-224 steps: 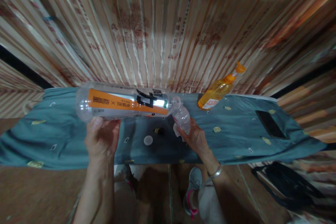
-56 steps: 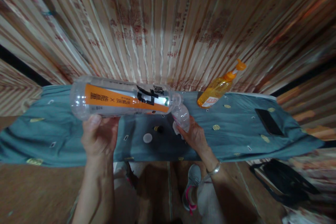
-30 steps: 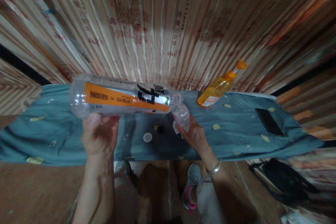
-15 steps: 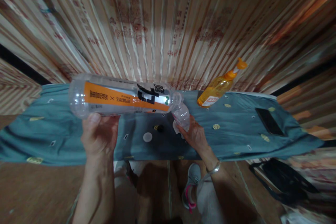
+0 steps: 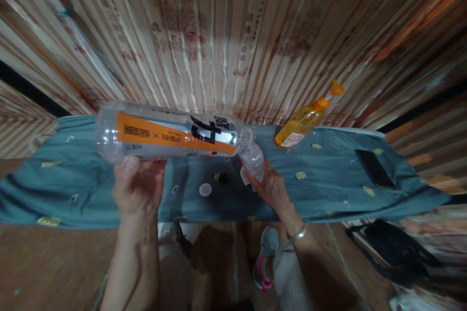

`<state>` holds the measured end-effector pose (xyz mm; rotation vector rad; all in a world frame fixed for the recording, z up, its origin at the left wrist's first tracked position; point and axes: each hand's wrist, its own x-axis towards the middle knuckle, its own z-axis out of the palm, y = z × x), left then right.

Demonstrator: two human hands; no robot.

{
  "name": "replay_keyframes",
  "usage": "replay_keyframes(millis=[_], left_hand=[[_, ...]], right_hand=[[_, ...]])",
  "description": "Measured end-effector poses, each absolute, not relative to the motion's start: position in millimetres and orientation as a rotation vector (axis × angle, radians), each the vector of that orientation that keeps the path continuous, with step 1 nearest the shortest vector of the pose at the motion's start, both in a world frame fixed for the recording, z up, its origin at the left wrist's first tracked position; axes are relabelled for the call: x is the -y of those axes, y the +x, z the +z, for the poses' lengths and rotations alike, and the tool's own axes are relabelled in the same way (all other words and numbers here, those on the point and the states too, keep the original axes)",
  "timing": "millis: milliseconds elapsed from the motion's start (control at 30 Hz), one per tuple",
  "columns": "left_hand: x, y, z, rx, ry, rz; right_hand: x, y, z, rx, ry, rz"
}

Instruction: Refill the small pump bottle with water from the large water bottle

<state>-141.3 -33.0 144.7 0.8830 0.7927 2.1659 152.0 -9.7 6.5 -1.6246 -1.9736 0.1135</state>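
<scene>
My left hand [image 5: 140,182] grips a large clear plastic bottle [image 5: 175,132] with an orange label, near its base. The bottle lies almost level in the air, its neck pointing right. My right hand [image 5: 268,184] is closed around a small clear plastic bottle [image 5: 254,161], tilted with its top toward the large bottle's mouth. The two mouths meet or overlap; whether they touch I cannot tell. Something white and crumpled [image 5: 245,176] shows beside the small bottle. On the cloth below lie a whitish round cap [image 5: 205,190] and a small dark cap [image 5: 222,178].
A pump bottle of orange liquid [image 5: 301,124] stands at the back right of the teal patterned cloth [image 5: 324,189]. Farther right lies a black phone [image 5: 374,168]. A pleated curtain [image 5: 219,34] hangs behind the table. A dark bag [image 5: 396,250] is on the floor at right.
</scene>
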Motion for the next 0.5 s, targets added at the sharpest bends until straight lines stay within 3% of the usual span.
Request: replay_keyframes(millis=[500], left_hand=[[33.5, -139.2, 147.3, -0.842, 0.868, 2.14]], right_hand=[[9.1, 152.5, 3.9, 1.963, -1.607, 0.104]])
